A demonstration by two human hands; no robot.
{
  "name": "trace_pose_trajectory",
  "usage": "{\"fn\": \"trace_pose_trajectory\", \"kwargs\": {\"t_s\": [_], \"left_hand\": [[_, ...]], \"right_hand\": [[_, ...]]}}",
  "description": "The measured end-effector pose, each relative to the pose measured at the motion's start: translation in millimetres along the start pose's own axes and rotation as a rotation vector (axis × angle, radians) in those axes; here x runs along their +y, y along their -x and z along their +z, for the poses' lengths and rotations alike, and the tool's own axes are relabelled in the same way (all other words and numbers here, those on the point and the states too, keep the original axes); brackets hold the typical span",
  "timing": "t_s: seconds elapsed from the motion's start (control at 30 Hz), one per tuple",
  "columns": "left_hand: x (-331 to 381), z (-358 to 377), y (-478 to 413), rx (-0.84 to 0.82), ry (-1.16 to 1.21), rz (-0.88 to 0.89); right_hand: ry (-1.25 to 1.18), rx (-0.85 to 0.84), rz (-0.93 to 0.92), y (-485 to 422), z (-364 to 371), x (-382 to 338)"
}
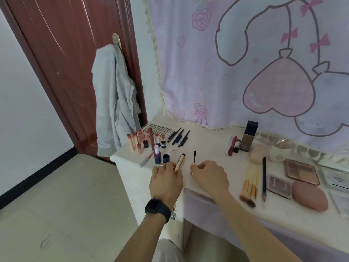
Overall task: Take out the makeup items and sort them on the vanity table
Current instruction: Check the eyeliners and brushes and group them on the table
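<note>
Currently the left hand grips the mascara tube, the right hand pinches its wand; a misaimed reinsertion could smear the counter.

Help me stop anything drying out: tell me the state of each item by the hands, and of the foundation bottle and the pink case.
Tube: open, wand out, gripped by left hand.
Wand: out of the tube, pinched by right hand.
Blue lipstick: upright, uncapped.
Cap: off, standing beside it.
Foundation bottle: upright, capped.
Pink case: shut.
</note>
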State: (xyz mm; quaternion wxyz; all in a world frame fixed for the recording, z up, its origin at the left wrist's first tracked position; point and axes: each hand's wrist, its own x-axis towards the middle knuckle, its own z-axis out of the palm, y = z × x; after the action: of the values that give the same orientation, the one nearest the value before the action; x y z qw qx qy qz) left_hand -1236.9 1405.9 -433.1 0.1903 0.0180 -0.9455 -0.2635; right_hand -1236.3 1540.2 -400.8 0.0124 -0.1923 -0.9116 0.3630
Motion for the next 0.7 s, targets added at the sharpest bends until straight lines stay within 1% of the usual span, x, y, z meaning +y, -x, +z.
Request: {"fn": "trace_pose_trajectory", "kwargs": {"t_s": [0.17, 0.3, 0.47, 0.57, 0.7], "left_hand": [[-5.9, -3.3, -2.5, -0.054, 0.029, -0.027], [-12.2, -4.9, -1.8, -0.063, 0.069, -0.015], [-20.5, -7.7, -1.2, -0.043, 0.062, 0.033], [-22.4, -8.9, -1.8, -0.043, 0.063, 0.031], [-22.9, -10.2, -2.5, -0.059, 0.091, 0.024]], "right_hand": [[0.069, -0.032, 0.016, -7.9, 10.5, -14.4], [0.087, -0.051, -0.008, -10.8, 11.6, -17.9], [0.081, -0.088, -0.045, -12.6, 12.5, -15.9], [0.058, -0.112, -0.059, -11.8, 17.9, -18.1], [0.082, -0.102, -0.064, -11.7, 23.5, -22.2]]}}
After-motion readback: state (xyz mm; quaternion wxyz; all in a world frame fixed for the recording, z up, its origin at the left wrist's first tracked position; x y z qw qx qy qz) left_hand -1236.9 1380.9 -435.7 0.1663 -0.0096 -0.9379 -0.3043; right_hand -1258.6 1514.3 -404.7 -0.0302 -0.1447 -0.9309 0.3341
